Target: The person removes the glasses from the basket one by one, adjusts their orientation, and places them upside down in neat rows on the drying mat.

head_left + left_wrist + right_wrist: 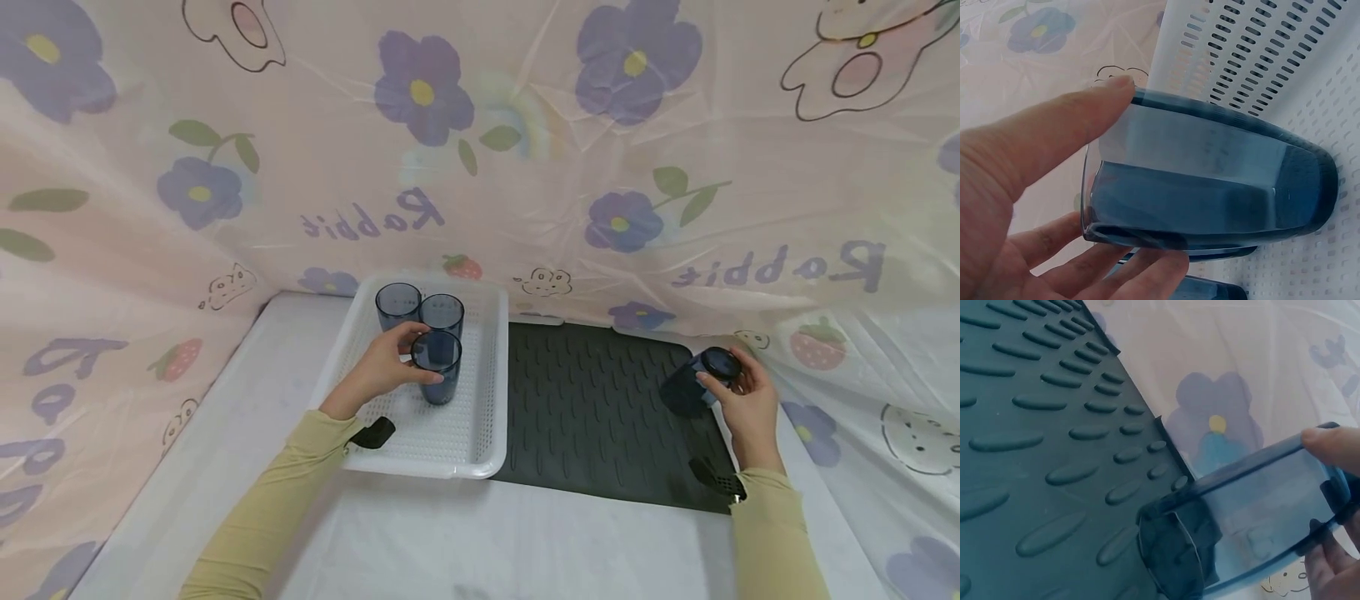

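My left hand (384, 364) holds a clear blue glass (442, 385) near its rim, thumb on one side and fingers on the other. That glass is over the white perforated basket (499, 400), in front of two similar blue glasses (397, 303) standing at its back. In the left wrist view, the held glass (1210, 187) has its base toward the basket floor. My right hand (752, 410) grips another blue glass (682, 392) by its rim end. This one leans over the far right part of the black mat (592, 417), its base toward the ridges in the right wrist view.
The basket stands left of the mat, right at its edge, both on a white-covered table (420, 533). A printed curtain (510, 192) with flowers and rabbits hangs behind and along both sides.
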A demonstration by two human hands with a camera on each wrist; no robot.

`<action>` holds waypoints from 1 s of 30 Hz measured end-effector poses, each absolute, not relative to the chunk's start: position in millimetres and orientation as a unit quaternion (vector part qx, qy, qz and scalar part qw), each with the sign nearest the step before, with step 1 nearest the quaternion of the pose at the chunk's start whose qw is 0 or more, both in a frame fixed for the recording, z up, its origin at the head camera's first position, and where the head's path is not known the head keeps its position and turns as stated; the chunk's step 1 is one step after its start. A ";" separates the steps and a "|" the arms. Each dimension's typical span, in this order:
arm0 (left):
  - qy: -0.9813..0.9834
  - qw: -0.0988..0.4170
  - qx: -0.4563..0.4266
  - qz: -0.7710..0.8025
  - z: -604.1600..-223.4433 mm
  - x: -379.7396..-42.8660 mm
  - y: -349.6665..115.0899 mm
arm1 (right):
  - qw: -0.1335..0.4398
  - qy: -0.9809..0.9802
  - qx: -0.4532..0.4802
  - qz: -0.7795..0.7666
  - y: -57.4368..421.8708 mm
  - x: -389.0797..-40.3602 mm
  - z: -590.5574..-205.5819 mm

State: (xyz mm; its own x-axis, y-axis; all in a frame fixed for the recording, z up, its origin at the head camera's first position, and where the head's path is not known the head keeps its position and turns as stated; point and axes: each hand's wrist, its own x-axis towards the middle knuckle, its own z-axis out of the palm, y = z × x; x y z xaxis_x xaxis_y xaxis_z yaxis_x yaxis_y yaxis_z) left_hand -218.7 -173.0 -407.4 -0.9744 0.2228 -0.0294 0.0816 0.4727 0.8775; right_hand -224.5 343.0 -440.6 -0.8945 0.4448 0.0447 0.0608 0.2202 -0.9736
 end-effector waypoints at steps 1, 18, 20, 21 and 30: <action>0.855 0.070 0.090 0.506 -407.4 -218.5 -172.8 | 0.157 -0.767 -0.165 0.600 343.6 -224.1 -440.7; 0.881 0.055 0.084 0.461 -406.1 -218.3 -175.0 | 0.154 -0.786 -0.165 0.576 343.9 -226.6 -445.3; 0.883 0.053 0.084 0.459 -405.3 -217.9 -175.8 | 0.156 -0.791 -0.162 0.570 344.3 -227.2 -445.9; 0.883 0.051 0.084 0.458 -404.8 -217.5 -176.1 | 0.157 -0.791 -0.161 0.569 344.4 -227.4 -446.2; 0.890 0.050 0.048 0.452 -404.4 -213.6 -182.1 | 0.160 -0.793 -0.160 0.565 344.8 -225.3 -446.5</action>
State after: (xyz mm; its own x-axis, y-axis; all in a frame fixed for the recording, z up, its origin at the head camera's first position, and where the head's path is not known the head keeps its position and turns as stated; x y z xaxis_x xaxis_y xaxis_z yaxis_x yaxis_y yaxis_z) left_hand -213.6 -182.1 -404.4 -0.9904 0.1302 -0.0460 0.0397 0.5877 0.8081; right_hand -225.3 344.8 -446.5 -0.8975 0.4349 0.0733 0.0729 0.3101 -0.9479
